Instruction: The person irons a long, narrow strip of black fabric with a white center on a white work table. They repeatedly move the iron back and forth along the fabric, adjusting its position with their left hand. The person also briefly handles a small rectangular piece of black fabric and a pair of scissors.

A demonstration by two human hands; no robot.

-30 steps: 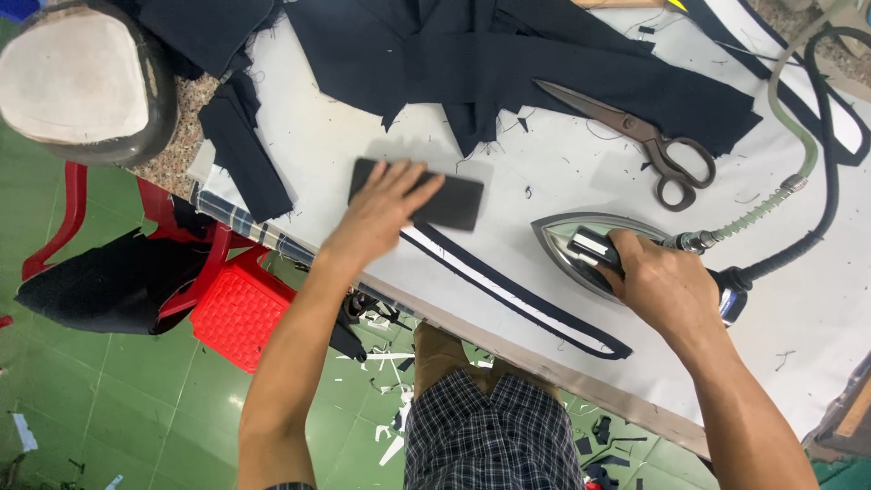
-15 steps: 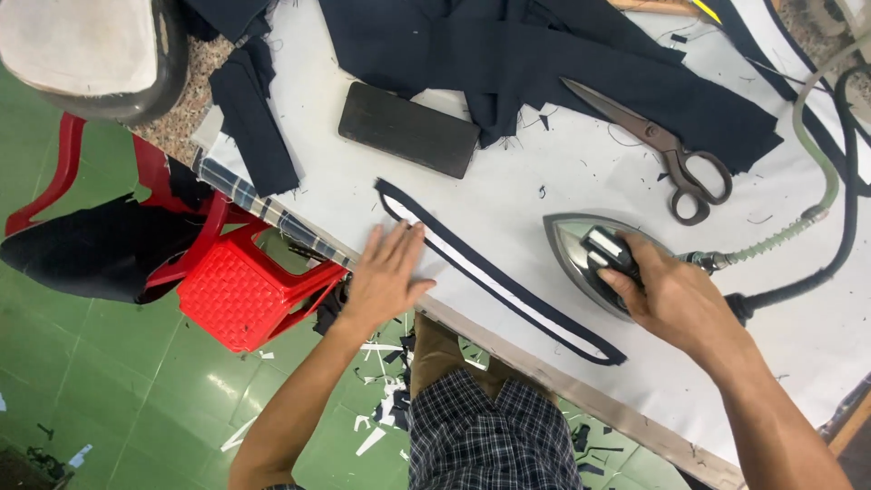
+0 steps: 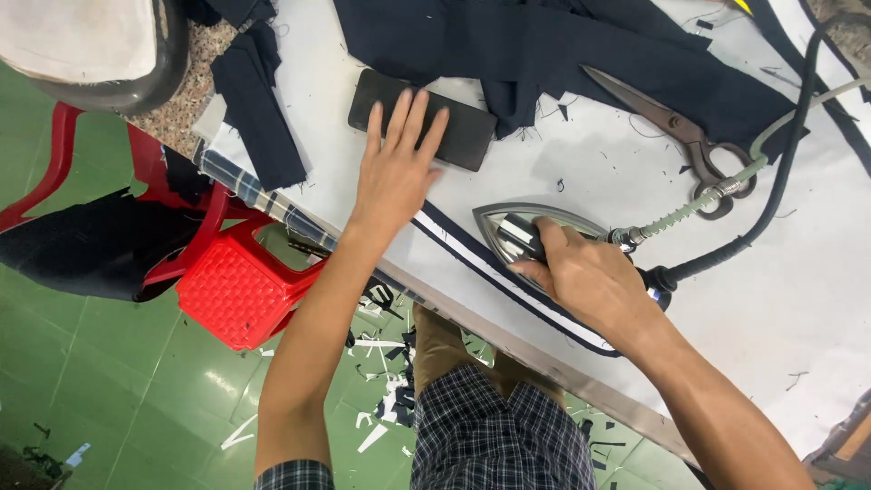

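Observation:
My right hand grips the black handle of a steam iron, which sits on a long dark strip with a white centre near the table's front edge. My left hand lies flat with fingers spread; its fingertips rest on a black rectangular block and its palm covers the strip's left end. The strip's middle is hidden under the iron and my right hand.
Dark fabric pieces are piled at the back of the white-covered table. Scissors lie to the right, beside the iron's hoses. A red plastic stool stands on the green floor at left, with scraps below.
My left hand moved from the table's front edge up onto the black block. My right hand slid the iron left onto the strip.

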